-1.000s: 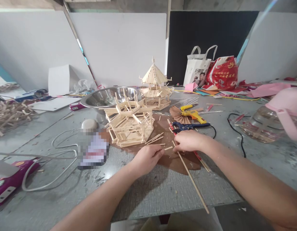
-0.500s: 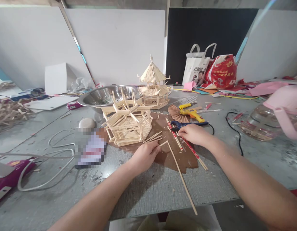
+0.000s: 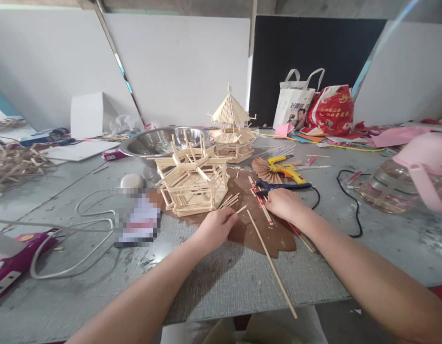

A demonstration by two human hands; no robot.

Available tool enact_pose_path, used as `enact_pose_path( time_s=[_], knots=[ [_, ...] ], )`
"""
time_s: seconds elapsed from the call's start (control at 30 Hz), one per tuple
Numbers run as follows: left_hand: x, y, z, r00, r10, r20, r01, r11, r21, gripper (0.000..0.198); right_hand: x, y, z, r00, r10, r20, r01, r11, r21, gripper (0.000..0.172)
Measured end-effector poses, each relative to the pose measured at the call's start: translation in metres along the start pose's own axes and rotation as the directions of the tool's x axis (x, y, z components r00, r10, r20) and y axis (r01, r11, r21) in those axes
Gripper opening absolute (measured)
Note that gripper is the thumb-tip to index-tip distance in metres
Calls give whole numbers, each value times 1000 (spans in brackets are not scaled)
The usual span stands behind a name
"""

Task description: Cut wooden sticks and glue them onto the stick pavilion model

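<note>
Short stick (image 3: pixel 241 209) points fwd-right, long axis aslant, pinched in palm-down L hand (image 3: pixel 215 229), w/ R hand (image 3: pixel 286 205) curled beside blue pliers (image 3: pixel 292 186), grip unclear.

The left hand (image 3: pixel 217 228) hides 1 end of a short stick (image 3: pixel 241 209). The fingertips of the right hand (image 3: pixel 283 204) are out of sight, so whether they hold anything cannot be told; the arm behind them covers part of some red-marked sticks (image 3: pixel 302 239). A stick frame (image 3: pixel 192 186) hides part of a metal bowl (image 3: pixel 142 143). Coarse squares blur a flat thing (image 3: pixel 140 222) past naming. The left edge cuts a purple power strip (image 3: pixel 36 248); the right edge crops a pink-lidded jug (image 3: pixel 389 188).
</note>
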State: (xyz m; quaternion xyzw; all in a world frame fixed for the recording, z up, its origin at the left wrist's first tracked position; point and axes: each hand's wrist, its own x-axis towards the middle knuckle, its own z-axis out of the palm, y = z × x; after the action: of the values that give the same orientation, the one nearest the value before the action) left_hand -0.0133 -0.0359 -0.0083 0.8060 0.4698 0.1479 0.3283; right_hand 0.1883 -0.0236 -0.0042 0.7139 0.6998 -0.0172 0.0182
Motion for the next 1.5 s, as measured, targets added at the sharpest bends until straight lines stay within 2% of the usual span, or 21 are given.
enact_pose_path(
  time_s=[0.2, 0.47, 0.6, 0.7, 0.87, 0.97, 1.13, 1.2, 1.27, 1.37, 1.5],
  knots=[
    [1, -2, 1, 1000, 7, 0, -7, 1000, -21, 31, 0, 7, -4, 998, 33, 59, -36, 998, 42, 27],
    [0, 2, -1, 1000, -22, 10, 23, 998, -65, 33, -8, 24, -23, 992, 56, 115, -64, 995, 72, 23],
    [0, 2, 0, 998, -56, 26, 59, 991, -117, 33, -15, 28, -31, 993, 97, 70, -101, 992, 72, 23],
    [1, 0, 0, 999, -39, 38, 45, 986, -161, 32, -20, 30, -39, 992, 125, 26, -127, 988, 86, 22],
    [2, -4, 3, 999, -15, 35, 22, 976, -215, 32, -28, 43, -48, 991, 130, 4, -128, 967, 219, 15],
    [1, -4, 4, 1000, 8, -13, -11, 977, -214, 33, -31, 53, -50, 998, 50, 31, -58, 907, 417, 10],
    [0, 0, 3, 964, 90, -250, -126, 983, -130, 32, -34, 54, -49, 972, -206, 111, 73, 716, 694, 8],
    [0, 1, 2, 952, 132, -278, -171, 978, -122, 30, -34, 46, -46, 944, -313, 107, 124, 633, 764, 9],
    [-1, 3, 2, 954, 159, -255, -198, 971, -135, 29, -31, 39, -41, 911, -398, 112, 153, 575, 804, 9],
    [-2, 3, 1, 961, 133, -240, -169, 976, -135, 30, -26, 34, -32, 882, -455, 126, 170, 555, 814, 7],
    [-5, 5, -2, 932, 89, -351, -113, 992, -49, 31, -21, 37, -25, 869, -463, 176, 138, 567, 812, 6]
  ],
)
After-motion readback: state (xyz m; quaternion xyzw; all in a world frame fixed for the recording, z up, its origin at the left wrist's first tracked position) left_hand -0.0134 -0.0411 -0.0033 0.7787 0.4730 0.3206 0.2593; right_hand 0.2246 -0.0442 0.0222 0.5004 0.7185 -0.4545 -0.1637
